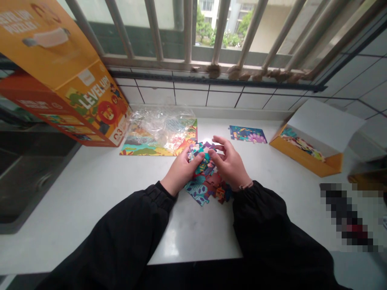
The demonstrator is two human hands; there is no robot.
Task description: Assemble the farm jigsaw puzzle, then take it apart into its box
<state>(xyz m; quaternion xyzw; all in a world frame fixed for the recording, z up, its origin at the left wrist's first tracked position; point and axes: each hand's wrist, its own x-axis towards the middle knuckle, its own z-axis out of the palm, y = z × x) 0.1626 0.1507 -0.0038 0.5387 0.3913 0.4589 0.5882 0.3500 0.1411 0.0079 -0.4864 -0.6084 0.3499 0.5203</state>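
Observation:
Both my hands meet over the middle of the white counter around a loose stack of colourful jigsaw puzzle pieces (203, 158). My left hand (183, 168) grips the stack from the left, thumb on top. From the other side my right hand (231, 164) holds it with the thumb bent over the pieces and the index finger raised. Beneath my hands lies a partly joined puzzle section (198, 191) in teal, red and brown, partly hidden by them. Farther back, a joined blue and purple puzzle strip (248, 134) rests flat on the counter.
At the left stands an orange puzzle box (99, 100) beside a dark sink (27, 173). Crinkled clear plastic (163, 125) covers part of a picture sheet (145, 151). A lidded open box (305, 157) with puzzle pieces sits at right. Window bars (222, 32) rise behind.

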